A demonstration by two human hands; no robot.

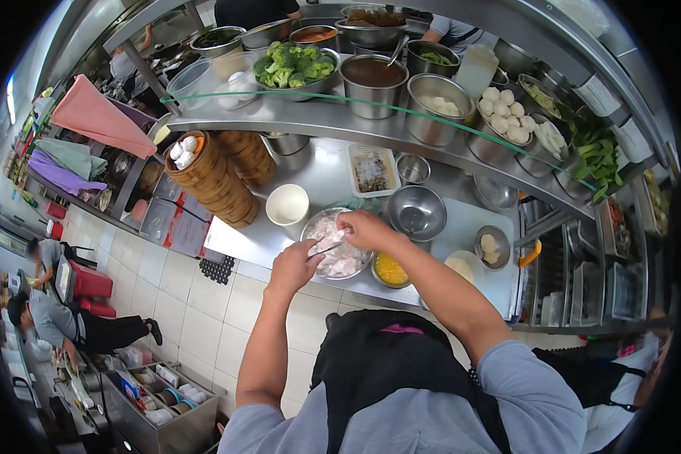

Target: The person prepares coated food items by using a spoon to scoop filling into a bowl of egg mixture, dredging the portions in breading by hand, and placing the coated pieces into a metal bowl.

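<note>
My left hand (293, 266) is closed around a thin metal spreading tool (327, 249), whose blade reaches over a metal bowl of pale pink, wet filling (340, 265). Above the bowl's far right side, my right hand (362, 230) has its fingers pinched on a small white piece (341, 234); its kind is hard to make out. A white tub (287, 205) stands just beyond my left hand. Close to my right forearm sit a bowl of yellow filling (390, 270) and a shiny metal bowl (418, 213).
Bamboo steamers (212, 178) are stacked at the left. A steel shelf (303, 105) carrying broccoli, sauce and eggs spans the counter. Rightward lies a pale cutting board (461, 224) with a small bowl (492, 248). Other people stand at the left, back and right.
</note>
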